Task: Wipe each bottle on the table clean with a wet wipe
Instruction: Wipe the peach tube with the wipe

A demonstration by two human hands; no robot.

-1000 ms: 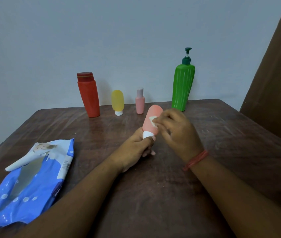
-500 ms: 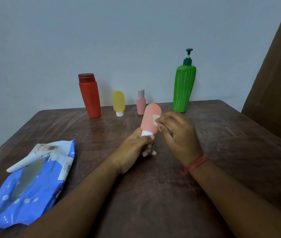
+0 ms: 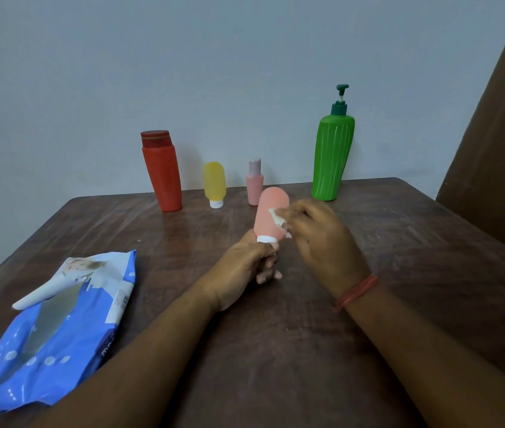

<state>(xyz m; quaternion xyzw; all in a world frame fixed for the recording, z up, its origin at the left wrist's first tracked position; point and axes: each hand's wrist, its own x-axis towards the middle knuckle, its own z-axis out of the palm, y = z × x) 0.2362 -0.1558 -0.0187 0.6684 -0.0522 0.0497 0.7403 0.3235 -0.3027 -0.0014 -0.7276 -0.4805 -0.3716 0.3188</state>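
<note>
Fingers of your left hand (image 3: 245, 267) are curled round the white cap end of the salmon bottle (image 3: 268, 213), holding it cap-down and tilted slightly, above the table (image 3: 399, 242) and in front of the row of 4 other bottles. Your right hand (image 3: 322, 239) has its fingertips bunched on a small crumpled wet wipe (image 3: 277, 218), pressing it against the bottle's right side at about mid-height.

To do this step well, keep the lower grip firm so the bottle does not twist away, and turn it a little between strokes so the far side gets covered too. I'd judge the wad is small, so spread it flatter for more contact. The rounded top sits above your right fingertips and looks unwiped from here; the cap is hidden inside your left fingers, so shift that grip to reach it.
</note>
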